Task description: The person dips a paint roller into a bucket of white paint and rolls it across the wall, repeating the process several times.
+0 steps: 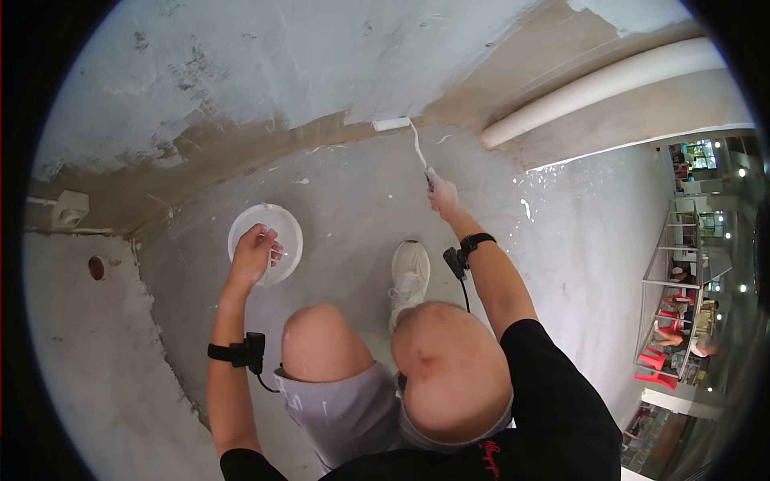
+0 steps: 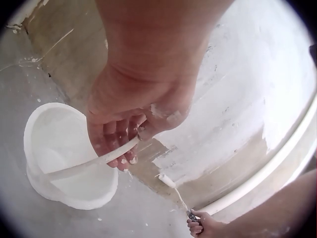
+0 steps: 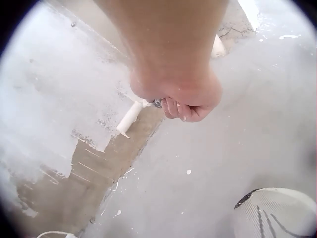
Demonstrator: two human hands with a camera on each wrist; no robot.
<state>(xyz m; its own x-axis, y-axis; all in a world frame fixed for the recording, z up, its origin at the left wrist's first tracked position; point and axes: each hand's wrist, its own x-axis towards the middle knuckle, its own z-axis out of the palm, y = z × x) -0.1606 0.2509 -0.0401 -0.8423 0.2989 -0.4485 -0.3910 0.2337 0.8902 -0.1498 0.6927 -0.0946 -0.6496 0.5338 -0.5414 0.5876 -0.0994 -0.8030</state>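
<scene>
My left hand is over a white bucket that has whitish paint inside. In the left wrist view its thumb and fingers grip a pale curved strip, which looks like the bucket's handle and runs back to the bucket. White paint marks the fingertips. My right hand grips the dark handle of a small paint roller. The white roller sleeve lies against the low part of the wall, where fresh white paint borders bare brown surface.
A thick white pipe runs along the wall at right. White paint drips spot the grey floor. My shoe stands between bucket and right arm. A small wall box is at far left. Red chairs and people are far right.
</scene>
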